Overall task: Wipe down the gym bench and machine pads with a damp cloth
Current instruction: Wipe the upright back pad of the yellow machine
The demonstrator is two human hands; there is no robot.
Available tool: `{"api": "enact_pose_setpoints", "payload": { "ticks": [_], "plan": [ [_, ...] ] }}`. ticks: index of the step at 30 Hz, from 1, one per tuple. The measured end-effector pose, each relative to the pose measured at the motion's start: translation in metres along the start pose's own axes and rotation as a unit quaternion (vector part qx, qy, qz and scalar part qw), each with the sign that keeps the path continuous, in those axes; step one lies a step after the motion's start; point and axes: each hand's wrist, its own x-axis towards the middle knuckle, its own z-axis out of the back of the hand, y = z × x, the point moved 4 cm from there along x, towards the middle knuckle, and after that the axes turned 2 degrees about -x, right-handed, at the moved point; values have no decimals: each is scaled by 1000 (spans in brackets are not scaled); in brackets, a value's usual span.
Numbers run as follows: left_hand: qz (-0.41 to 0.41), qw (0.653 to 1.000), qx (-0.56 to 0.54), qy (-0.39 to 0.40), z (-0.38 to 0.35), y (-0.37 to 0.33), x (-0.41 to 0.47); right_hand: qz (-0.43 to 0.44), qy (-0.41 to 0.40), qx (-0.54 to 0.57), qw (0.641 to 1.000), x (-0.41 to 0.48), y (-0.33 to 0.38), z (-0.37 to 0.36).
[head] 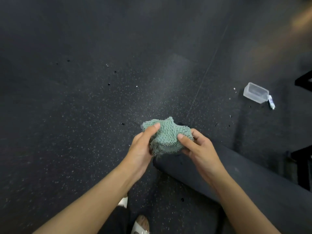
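A green textured cloth [166, 135] with a dark checked edge is bunched up between both hands, held in the air above the floor. My left hand [141, 147] grips its left side, thumb on top. My right hand [196, 146] grips its right side, thumb pressed on the cloth. Under my right forearm a long black padded bench [253, 179] runs from the centre to the lower right; its near end lies just below the cloth.
Dark speckled rubber floor [84, 107] fills the view. A clear plastic container [255, 92] lies on it at the right, with a small white tube [271, 102] beside it. Black metal frame parts [303, 81] stand at the right edge. My sandalled foot [141, 225] shows at the bottom.
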Motion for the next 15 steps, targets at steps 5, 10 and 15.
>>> {"api": "enact_pose_setpoints", "payload": {
  "ticks": [5,10,15],
  "plan": [
    [-61,996,66,-1,1,-72,-24,98,61,-51,992,-10,79,-27],
    [-119,972,204,9,13,-161,-54,189,122,-127,966,-21,167,-75],
    [-190,942,275,-26,30,-252,-100,247,167,-189,936,-37,239,-149]
  ]
}}
